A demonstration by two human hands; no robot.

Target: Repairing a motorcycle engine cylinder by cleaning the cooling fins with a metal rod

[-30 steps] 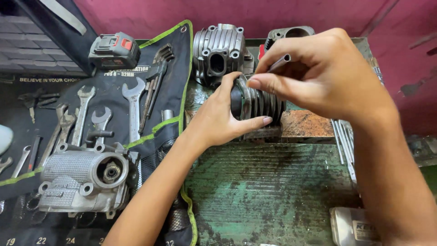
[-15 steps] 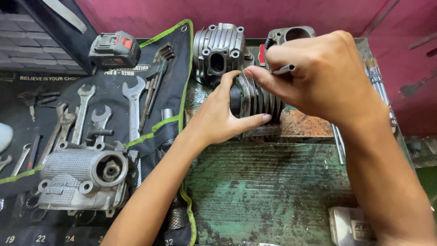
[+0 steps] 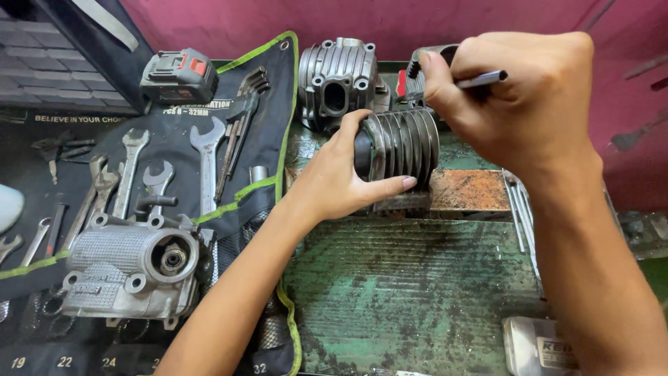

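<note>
Keep your left hand [image 3: 341, 182] clamped around the finned cylinder [image 3: 402, 147] on the desk [image 3: 417, 292]; your right hand [image 3: 518, 97], closed on the rod [image 3: 480, 79], should work squarely.

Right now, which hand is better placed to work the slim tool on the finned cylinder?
The right hand: it already grips the slim metal tool just above the finned cylinder. The left hand is wrapped around the cylinder, steadying it on the green bench.
</note>
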